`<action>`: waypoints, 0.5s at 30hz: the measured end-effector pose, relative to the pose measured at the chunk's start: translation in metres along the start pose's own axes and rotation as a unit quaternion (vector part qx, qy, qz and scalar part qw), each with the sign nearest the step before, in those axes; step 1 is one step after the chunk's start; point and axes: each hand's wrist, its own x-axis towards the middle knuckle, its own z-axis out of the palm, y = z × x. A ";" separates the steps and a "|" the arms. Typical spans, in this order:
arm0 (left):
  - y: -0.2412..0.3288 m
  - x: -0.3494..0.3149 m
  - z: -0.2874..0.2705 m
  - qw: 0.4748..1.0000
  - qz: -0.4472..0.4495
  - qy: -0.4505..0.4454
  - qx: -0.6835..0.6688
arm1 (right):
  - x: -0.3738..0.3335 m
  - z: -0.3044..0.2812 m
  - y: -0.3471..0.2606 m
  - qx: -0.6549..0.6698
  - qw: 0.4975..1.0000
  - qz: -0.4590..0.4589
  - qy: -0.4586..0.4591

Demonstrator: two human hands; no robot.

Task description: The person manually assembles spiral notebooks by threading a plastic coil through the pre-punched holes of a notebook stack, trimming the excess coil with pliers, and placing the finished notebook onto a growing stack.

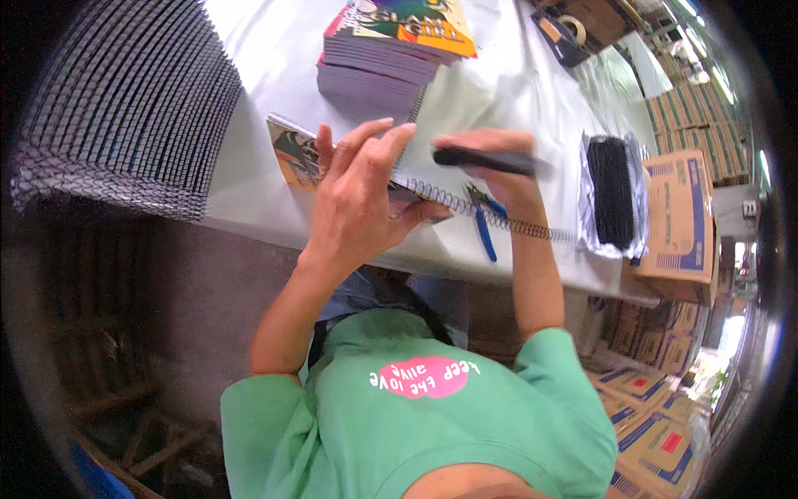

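My left hand (353,187) grips a spiral notebook (293,152) with a colourful cover, thumb on one side and fingers on the other. A thin dark wire coil (440,196) runs along the notebook's edge and trails loose to the right. My right hand (507,150), smeared by motion, is closed around a black rod-shaped thing (478,158); its exact kind is unclear. Beneath that hand, pliers with blue handles (485,233) lie on the table beside the coil.
A tall stack of coil-bound notebooks (125,100) stands at left. Behind my hands is a pile of books (382,62). On the right, black coils (611,191) lie in clear plastic next to a cardboard box (677,216). A tape roll (572,29) sits at the far right.
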 end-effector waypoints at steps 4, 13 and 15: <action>-0.003 0.004 -0.012 0.993 -0.043 -0.006 0.107 | 0.017 0.012 0.005 -0.146 0.985 0.085 -0.045; -0.032 0.012 -0.029 0.993 -0.044 -0.003 0.113 | 0.024 0.028 0.004 0.195 0.972 0.042 0.123; -0.033 0.016 -0.031 0.992 -0.046 0.000 0.117 | 0.036 0.008 0.011 0.025 0.986 -0.101 -0.128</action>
